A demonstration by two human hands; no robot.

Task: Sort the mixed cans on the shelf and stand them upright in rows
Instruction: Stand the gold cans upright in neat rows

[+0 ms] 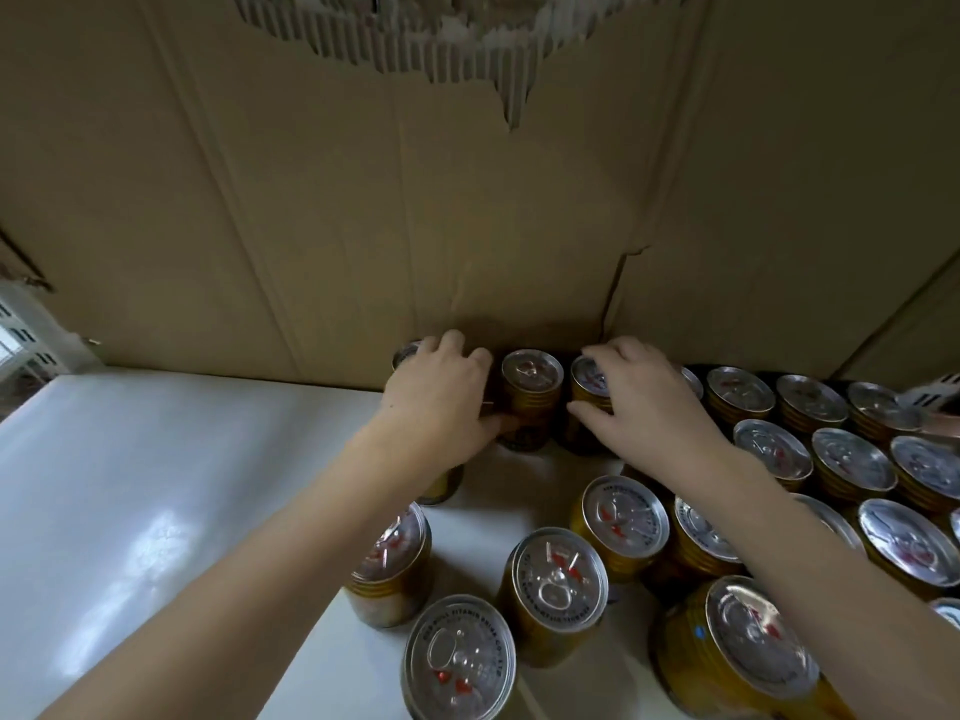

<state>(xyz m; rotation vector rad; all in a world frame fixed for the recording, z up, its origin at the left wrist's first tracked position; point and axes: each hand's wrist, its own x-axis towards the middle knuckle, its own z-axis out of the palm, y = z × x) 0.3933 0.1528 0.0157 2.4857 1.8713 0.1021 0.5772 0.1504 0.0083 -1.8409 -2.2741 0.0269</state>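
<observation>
Several gold cans with silver pull-tab lids stand upright on a white shelf [156, 485]. My left hand [441, 392] grips a can [405, 353] at the back row's left end, against the cardboard; most of that can is hidden. My right hand [644, 402] curls over the top of another back-row can [589, 379], thumb on its side. Between the two hands one can [531, 392] stands free. More cans [556, 589] stand loosely in front, near my forearms.
A cardboard wall [467, 200] closes off the back of the shelf, torn at the top. Rows of upright cans [852, 459] fill the right side. The shelf's left half is bare white surface. A window [21, 335] shows at far left.
</observation>
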